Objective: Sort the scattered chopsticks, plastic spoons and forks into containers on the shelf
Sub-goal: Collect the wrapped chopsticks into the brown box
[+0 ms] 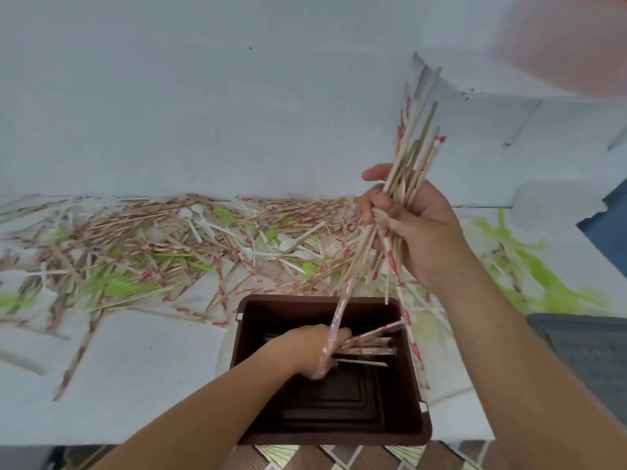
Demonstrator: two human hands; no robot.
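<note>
My right hand [417, 228] grips a thick bundle of chopsticks [412, 154], some bare wood, some in red-and-white paper sleeves, fanned upward and hanging down over the dark brown container [412, 418]. Inside that container my left hand [312, 351] holds a few wrapped chopsticks [371, 344] lying sideways. Behind them a wide scatter of wrapped chopsticks [163, 245], white plastic spoons and forks [288, 245] and green plastic utensils [118, 286] covers the white shelf [135, 385].
A dark grey basket [583, 351] stands at the right edge. More green utensils [529, 266] lie on the right part of the shelf. A pale wall [203, 96] rises behind the pile. Patterned floor tiles [305, 457] show below the shelf's front edge.
</note>
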